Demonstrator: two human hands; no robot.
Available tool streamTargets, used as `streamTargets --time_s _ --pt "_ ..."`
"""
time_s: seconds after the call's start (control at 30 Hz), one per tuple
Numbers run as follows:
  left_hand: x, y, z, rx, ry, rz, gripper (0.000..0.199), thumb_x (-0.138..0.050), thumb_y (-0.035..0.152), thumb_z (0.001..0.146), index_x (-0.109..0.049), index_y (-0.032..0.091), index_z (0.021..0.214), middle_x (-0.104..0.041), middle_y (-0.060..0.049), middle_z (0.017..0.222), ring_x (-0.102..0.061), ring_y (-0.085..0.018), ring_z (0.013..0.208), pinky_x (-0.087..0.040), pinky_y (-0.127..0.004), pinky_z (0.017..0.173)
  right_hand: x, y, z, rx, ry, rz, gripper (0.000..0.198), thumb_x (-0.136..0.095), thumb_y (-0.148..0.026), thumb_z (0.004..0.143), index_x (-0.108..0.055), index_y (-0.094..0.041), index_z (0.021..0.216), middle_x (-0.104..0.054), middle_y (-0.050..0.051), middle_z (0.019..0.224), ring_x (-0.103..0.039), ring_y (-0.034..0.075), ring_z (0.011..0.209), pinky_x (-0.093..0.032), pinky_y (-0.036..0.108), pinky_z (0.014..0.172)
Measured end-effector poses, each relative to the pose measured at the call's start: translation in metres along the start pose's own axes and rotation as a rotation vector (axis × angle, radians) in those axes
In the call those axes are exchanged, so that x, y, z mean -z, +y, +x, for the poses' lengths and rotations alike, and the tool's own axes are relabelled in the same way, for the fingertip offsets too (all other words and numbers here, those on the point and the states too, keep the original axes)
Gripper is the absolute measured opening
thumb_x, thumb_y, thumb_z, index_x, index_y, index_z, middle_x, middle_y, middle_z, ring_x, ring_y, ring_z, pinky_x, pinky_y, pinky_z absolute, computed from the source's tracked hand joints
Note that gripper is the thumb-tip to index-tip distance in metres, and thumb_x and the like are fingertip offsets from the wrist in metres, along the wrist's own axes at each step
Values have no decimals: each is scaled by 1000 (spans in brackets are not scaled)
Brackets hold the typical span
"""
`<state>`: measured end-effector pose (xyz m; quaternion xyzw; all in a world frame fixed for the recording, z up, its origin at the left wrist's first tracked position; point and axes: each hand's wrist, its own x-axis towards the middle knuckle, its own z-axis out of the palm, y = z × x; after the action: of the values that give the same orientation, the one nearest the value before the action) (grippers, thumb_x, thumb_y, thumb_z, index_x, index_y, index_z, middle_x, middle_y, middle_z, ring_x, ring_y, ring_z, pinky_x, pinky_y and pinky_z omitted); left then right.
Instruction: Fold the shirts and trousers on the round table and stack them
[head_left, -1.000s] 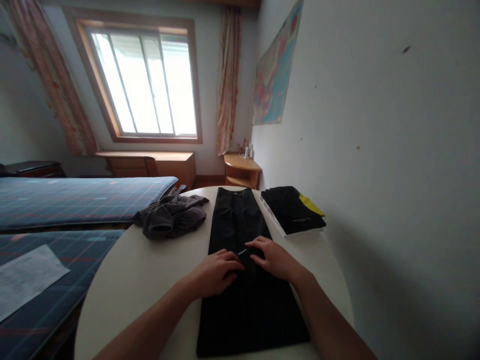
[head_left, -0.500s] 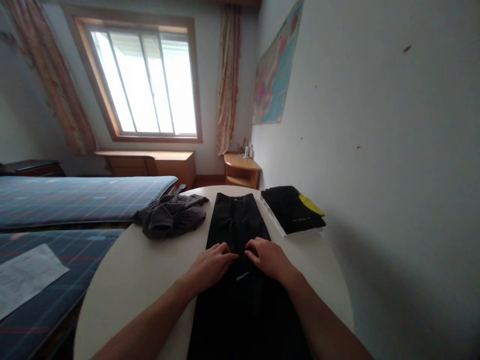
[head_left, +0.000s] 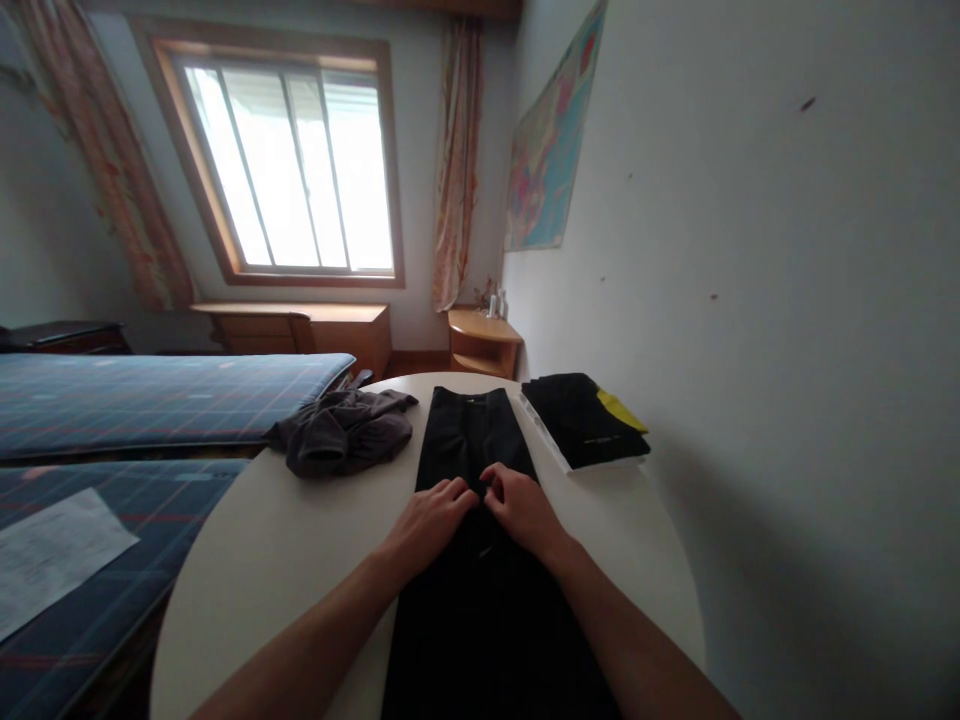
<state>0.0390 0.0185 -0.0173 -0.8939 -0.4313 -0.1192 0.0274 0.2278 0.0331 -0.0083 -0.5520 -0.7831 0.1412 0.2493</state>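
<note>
A pair of black trousers [head_left: 502,620] lies lengthwise over the round table, with a small light mark below my hands and a narrow far end. My left hand [head_left: 439,510] rests on the cloth from the left, fingers bent together and pressed onto it. From the right, my right hand [head_left: 521,505] meets it near the middle, its thumb and forefinger pinched at the fabric. The fingertips of both hands are close together. What exactly is between them is hard to see against the dark cloth.
A crumpled dark grey garment [head_left: 345,430] sits at the table's left. Folded black and yellow clothing [head_left: 585,420] lies on a white tray-like holder to the right. The white table [head_left: 247,580] stands between a plaid mattress [head_left: 150,400] and the wall [head_left: 810,400].
Both hands have come nearer each other over the trousers, the right one shifting left and slightly up. Its fingers are now more curled. The other clothes have stayed put.
</note>
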Motion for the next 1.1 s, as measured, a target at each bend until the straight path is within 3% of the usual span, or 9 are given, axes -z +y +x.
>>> streamTargets --time_s 0.2,0.3,0.4,0.67,0.87,1.0,1.1 --pt "-6 -2 -2 -56 18 -73 20 -51 19 98 -63 24 113 -63 -4 113 -58 -20 102 -49 -32 89 -3 8 -1 51 -79 76 22 -54 -23 90 -67 -19 108 -69 2 88 -63 16 79 -45 26 73" --pt "-7 -3 -4 -82 9 -129 30 -52 17 97 -64 29 121 -63 -3 117 -57 -20 107 -47 -33 93 -4 13 -2 91 -75 42 27 -52 -21 92 -69 -19 113 -68 6 103 -63 17 93 -46 27 86" --pt "-5 -3 -3 -88 -2 -122 26 -53 17 96 -67 29 115 -64 -2 117 -57 -20 106 -47 -33 91 -5 16 -1 149 -80 -59 31 -50 -17 93 -71 -21 115 -65 7 113 -59 19 105 -43 28 95" --pt "-5 3 1 -54 10 -51 15 -56 21 96 -66 25 106 -64 -3 112 -60 -20 99 -48 -31 86 -3 7 2 137 -123 -329 25 -45 -16 97 -69 -21 102 -66 8 107 -59 22 102 -44 31 87" --pt "-1 8 4 -37 -4 -91 18 -51 18 98 -66 23 105 -67 -5 112 -64 -21 101 -48 -33 91 -5 6 3 121 -84 -195 25 -41 -16 98 -65 -20 104 -65 7 107 -59 19 102 -44 29 89" --pt "-1 10 -1 12 9 -203 19 -55 23 95 -62 20 112 -67 -7 117 -64 -23 106 -49 -35 94 -6 11 -3 124 -96 -161 28 -47 -20 96 -63 -20 119 -64 8 120 -56 22 113 -43 33 97" --pt "-5 10 -11 3 21 -250 35 -60 28 90 -57 20 124 -59 -10 135 -57 -26 123 -43 -42 106 -5 15 -11 95 -135 -192 42 -47 -29 98 -55 -18 137 -55 12 140 -48 26 129 -38 39 107"
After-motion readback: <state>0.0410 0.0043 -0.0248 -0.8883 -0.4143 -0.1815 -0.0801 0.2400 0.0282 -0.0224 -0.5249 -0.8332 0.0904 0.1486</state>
